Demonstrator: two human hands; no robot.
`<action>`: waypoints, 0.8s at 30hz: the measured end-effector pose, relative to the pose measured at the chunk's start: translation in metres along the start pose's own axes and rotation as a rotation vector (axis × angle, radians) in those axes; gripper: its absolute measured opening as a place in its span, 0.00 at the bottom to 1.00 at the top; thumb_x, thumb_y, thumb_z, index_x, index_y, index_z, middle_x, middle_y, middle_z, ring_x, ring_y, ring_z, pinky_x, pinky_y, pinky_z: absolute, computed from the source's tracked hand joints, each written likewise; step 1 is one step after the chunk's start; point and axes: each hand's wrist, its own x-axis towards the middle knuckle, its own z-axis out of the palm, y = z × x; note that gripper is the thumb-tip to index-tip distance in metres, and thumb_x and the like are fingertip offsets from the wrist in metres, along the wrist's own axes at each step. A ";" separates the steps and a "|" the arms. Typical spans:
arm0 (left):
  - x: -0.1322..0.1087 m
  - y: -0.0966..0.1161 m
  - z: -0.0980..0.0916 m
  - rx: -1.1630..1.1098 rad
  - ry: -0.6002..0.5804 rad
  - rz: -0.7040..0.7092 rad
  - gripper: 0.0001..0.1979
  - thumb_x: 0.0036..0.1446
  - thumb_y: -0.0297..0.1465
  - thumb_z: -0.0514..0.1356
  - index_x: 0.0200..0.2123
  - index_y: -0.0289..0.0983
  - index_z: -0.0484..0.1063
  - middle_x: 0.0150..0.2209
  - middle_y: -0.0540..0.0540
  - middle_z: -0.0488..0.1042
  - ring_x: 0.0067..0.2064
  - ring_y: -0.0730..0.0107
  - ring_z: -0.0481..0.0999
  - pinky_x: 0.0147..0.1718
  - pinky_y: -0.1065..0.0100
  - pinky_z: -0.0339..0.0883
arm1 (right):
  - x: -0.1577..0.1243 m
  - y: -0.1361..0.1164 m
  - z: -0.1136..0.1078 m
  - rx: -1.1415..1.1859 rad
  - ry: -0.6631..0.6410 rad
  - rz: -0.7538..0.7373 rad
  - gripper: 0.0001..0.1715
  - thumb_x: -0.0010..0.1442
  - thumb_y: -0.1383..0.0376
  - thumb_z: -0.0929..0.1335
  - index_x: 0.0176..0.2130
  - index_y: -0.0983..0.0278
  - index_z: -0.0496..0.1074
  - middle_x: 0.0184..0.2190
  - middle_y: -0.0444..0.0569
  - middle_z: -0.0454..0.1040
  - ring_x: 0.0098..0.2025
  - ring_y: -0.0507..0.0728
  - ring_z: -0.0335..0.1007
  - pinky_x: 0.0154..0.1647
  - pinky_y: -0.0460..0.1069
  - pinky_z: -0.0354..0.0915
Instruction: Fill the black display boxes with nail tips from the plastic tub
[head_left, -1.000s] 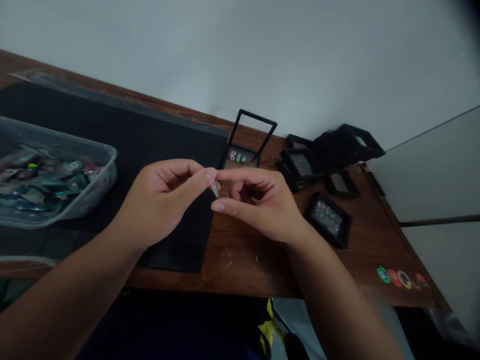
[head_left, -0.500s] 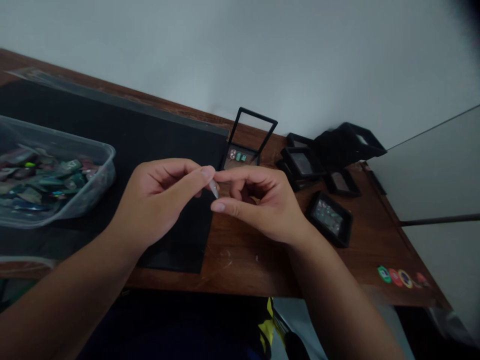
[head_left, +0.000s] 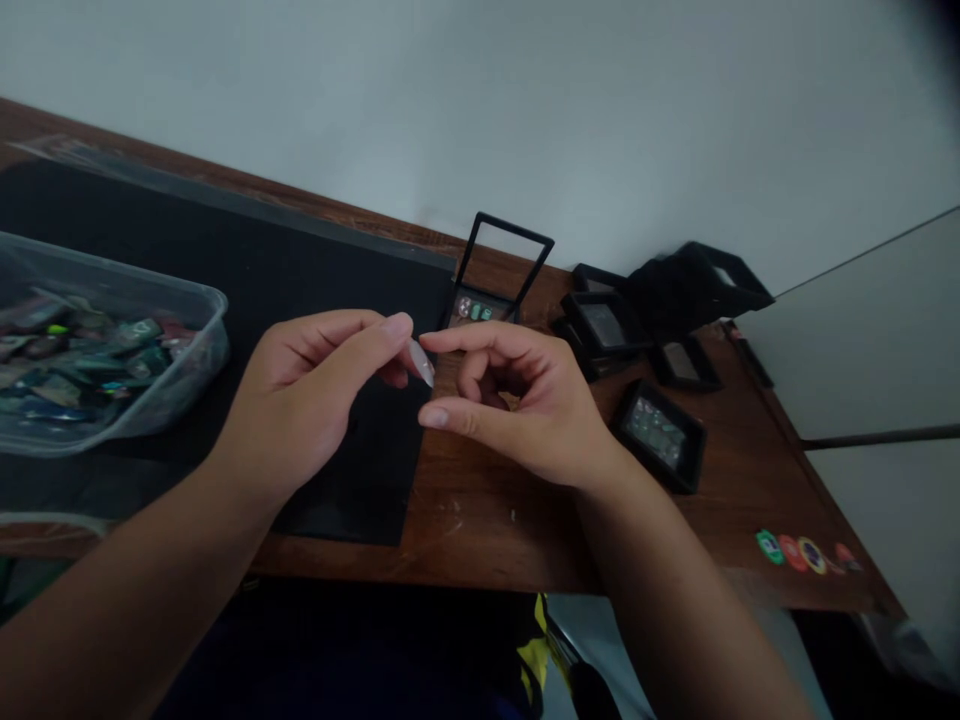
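Note:
A small, pale, flat oval stone [head_left: 422, 363] is pinched between the thumb and fingers of my left hand [head_left: 307, 385], above the right edge of the black mat [head_left: 360, 500]. Close to its right side, my right hand [head_left: 525, 400] has forefinger and thumb spread apart, with nothing between them; its other fingers are curled. The forefinger tip is near the stone's upper end; whether it touches I cannot tell. Just beyond the hands stands a black display frame [head_left: 516, 232] with its lid raised and several small stones [head_left: 476, 310] in its base.
A clear plastic tub [head_left: 165, 400] full of mixed stones sits on the mat at left. More black display frames [head_left: 604, 325] are piled at back right, and one holding stones [head_left: 660, 435] lies nearer. Several coloured round chips [head_left: 810, 553] lie by the table's right front corner.
My left hand has drawn slightly left and up with the stone. The gap between the stone and my right thumb has widened, and more of the stone's face shows.

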 end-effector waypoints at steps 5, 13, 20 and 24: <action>0.001 -0.003 0.001 0.022 0.011 -0.034 0.17 0.65 0.43 0.63 0.27 0.43 0.82 0.30 0.49 0.79 0.36 0.64 0.75 0.42 0.64 0.68 | 0.000 0.000 0.000 -0.024 0.017 -0.005 0.24 0.49 0.62 0.82 0.46 0.62 0.80 0.21 0.34 0.63 0.21 0.45 0.53 0.21 0.44 0.55; 0.002 -0.004 0.000 -0.001 -0.034 -0.052 0.18 0.66 0.45 0.61 0.29 0.43 0.83 0.32 0.48 0.79 0.37 0.65 0.74 0.41 0.66 0.69 | -0.001 0.003 -0.003 -0.039 0.033 -0.068 0.23 0.52 0.63 0.81 0.48 0.60 0.81 0.22 0.36 0.65 0.22 0.46 0.54 0.22 0.45 0.55; 0.002 -0.004 0.000 0.006 -0.069 -0.068 0.18 0.64 0.45 0.63 0.27 0.41 0.82 0.31 0.48 0.78 0.36 0.66 0.73 0.41 0.66 0.68 | 0.000 0.004 -0.004 -0.098 0.051 -0.084 0.18 0.53 0.64 0.81 0.45 0.60 0.82 0.22 0.36 0.64 0.22 0.46 0.53 0.22 0.45 0.53; 0.003 -0.003 0.000 0.015 -0.069 -0.077 0.18 0.64 0.44 0.63 0.27 0.41 0.81 0.30 0.48 0.78 0.36 0.67 0.73 0.40 0.67 0.68 | 0.000 0.004 -0.004 -0.070 0.045 -0.098 0.17 0.52 0.65 0.81 0.43 0.61 0.82 0.22 0.36 0.64 0.22 0.45 0.53 0.22 0.45 0.53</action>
